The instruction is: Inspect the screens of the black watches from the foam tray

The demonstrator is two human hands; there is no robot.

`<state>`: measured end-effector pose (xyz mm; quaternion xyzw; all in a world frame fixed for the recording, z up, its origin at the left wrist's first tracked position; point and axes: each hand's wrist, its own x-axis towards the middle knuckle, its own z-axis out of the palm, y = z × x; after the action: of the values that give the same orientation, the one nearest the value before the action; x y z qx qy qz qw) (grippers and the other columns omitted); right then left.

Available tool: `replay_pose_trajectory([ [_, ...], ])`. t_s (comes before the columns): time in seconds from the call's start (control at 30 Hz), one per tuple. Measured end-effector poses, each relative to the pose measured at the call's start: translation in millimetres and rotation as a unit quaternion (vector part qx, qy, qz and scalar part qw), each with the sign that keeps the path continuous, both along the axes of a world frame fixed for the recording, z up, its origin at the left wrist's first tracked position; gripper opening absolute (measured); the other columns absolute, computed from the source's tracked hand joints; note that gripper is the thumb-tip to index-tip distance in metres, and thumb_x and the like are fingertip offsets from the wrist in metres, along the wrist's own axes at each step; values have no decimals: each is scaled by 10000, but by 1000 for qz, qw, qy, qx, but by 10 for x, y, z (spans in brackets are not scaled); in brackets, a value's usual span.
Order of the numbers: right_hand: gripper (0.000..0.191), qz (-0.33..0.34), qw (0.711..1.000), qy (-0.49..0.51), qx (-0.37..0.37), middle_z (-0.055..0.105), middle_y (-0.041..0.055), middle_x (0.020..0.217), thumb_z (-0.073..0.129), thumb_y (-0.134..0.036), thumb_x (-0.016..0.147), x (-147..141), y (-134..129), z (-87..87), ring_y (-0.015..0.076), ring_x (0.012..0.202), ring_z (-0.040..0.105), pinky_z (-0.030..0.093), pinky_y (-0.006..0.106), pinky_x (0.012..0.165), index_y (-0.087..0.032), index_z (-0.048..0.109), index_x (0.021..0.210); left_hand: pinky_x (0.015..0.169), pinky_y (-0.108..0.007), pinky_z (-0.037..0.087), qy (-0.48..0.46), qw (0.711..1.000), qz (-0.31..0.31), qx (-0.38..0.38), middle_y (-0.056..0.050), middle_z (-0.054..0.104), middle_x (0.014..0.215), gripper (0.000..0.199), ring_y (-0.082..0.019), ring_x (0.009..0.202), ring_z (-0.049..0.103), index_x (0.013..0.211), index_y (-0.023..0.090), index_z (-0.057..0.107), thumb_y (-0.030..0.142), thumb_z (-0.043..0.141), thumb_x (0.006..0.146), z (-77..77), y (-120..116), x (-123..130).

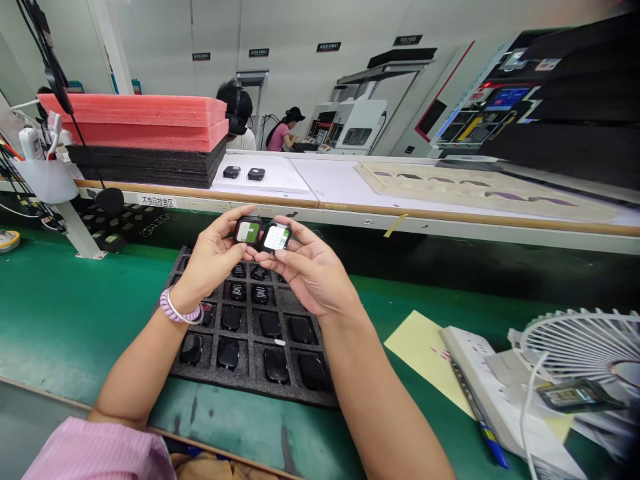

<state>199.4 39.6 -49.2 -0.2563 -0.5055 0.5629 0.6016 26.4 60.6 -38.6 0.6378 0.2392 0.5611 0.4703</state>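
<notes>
Near the tray's point(245, 381) far edge, 1 greener-lit device point(249, 231) is fingertip-clamped by the left hand point(217, 252), 1 whiter-lit device point(276, 237) by the right hand point(311, 270).

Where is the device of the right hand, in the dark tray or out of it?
Out: the right hand holds the device above the dark tray.

Devices point(277, 366) in a tray point(252, 360) on the bench point(90, 307), fan point(580, 343) at right, foam stack point(145, 137) on shelf point(330, 179) behind.

A black rounded-square device point(248, 231) — screen lit white-and-green — is held at nine o'clock from its similarly lit black twin point(277, 236).
</notes>
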Motion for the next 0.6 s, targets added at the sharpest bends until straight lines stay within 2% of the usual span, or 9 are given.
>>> replay_pose_trajectory([
  [0.07, 574, 0, 1000, 0, -1, 723, 21, 1015, 840, -210, 693, 0, -3, 6, 207, 840, 739, 622, 353, 825, -255, 591, 1208, 736, -223, 603, 1, 1000, 3, -6, -38, 669, 1052, 550, -107, 730, 685, 1291, 227, 602, 110, 667, 758, 6, -2, -2],
  [0.13, 543, -4, 1000, 2, -3, 721, 6, 978, 844, -222, 691, 1, 3, 8, 185, 772, 728, 624, 324, 757, -254, 606, 1178, 685, -209, 595, 9, 1000, 10, -10, -36, 676, 1003, 485, -101, 691, 670, 1260, 204, 613, 158, 682, 782, 15, -6, -5],
  [0.23, 422, -5, 1000, 5, -6, 720, -4, 905, 847, -334, 743, 2, 22, 6, 146, 634, 689, 593, 266, 604, -239, 630, 1093, 568, -175, 544, 24, 1000, 17, -9, -19, 665, 885, 379, -77, 591, 620, 1189, 174, 635, 270, 706, 829, 28, -15, -9],
  [0.3, 405, -4, 1000, 8, -6, 723, 0, 893, 849, -395, 763, 4, 32, 3, 135, 601, 677, 576, 247, 567, -233, 634, 1067, 538, -166, 520, 28, 999, 20, -7, -12, 657, 855, 363, -71, 566, 604, 1166, 173, 642, 299, 720, 835, 31, -19, -12],
  [0.4, 470, -8, 1000, 7, -5, 724, 3, 934, 877, -377, 734, 5, 31, -2, 152, 665, 705, 604, 270, 632, -245, 633, 1113, 582, -182, 542, 25, 999, 21, -3, -20, 664, 881, 394, -87, 611, 623, 1194, 190, 642, 275, 734, 820, 26, -21, -15],
  [0.53, 542, -2, 1000, 3, -3, 724, 3, 971, 872, -260, 701, -1, 8, 1, 188, 782, 736, 625, 325, 775, -260, 613, 1177, 677, -205, 580, 8, 1000, 10, -9, -41, 685, 1026, 503, -101, 699, 655, 1250, 213, 626, 145, 704, 758, 10, -11, -12],
  [0.6, 570, 5, 1000, 8, -3, 730, 4, 970, 856, -204, 677, -3, -1, 6, 187, 799, 739, 619, 321, 798, -255, 601, 1184, 710, -203, 588, -2, 1000, 2, -12, -39, 687, 1053, 557, -99, 719, 663, 1259, 208, 621, 86, 669, 717, 7, -8, -6],
])
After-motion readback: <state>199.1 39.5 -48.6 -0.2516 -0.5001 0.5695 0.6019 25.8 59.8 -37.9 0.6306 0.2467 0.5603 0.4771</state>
